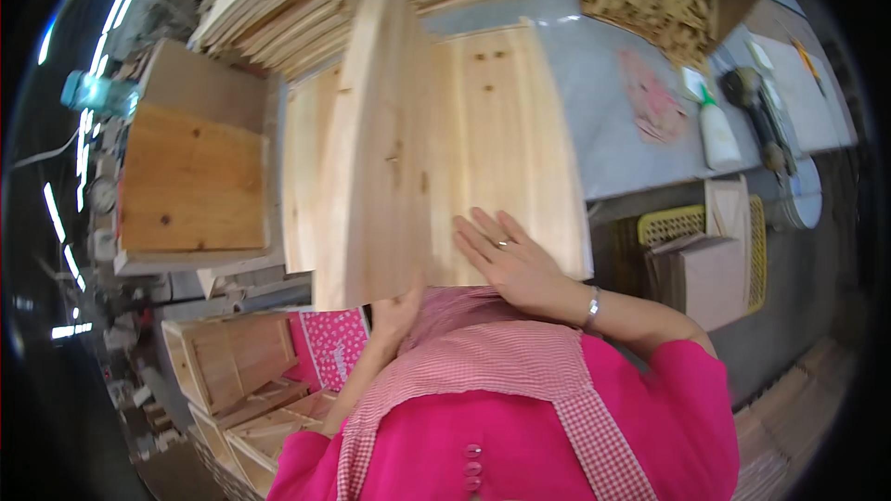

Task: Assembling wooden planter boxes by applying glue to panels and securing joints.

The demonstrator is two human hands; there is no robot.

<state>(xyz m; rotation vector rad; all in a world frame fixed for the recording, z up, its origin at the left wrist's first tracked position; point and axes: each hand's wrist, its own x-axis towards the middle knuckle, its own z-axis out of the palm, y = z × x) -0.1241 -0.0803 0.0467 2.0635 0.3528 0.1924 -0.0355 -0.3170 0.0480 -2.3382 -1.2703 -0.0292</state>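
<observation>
A pale wooden board (376,158) is raised on its edge and tilted before me. My left hand (399,313) grips its near lower end, with some of the fingers hidden by the wood. Beneath and to the right lies a second light board (506,130) with a few dark knots, flat on the worktable. My right hand (515,264) rests on this one near its front edge, palm down and fingers stretched out. That hand wears a ring, and a bracelet circles the wrist.
Stacked boards (288,14) stand at the back left. On the grey table (603,148) are a pink cloth (650,97), a white glue bottle (717,134) and a dark power tool (756,116). A yellow crate (673,224) sits lower right; wooden boxes (232,362) are lower left.
</observation>
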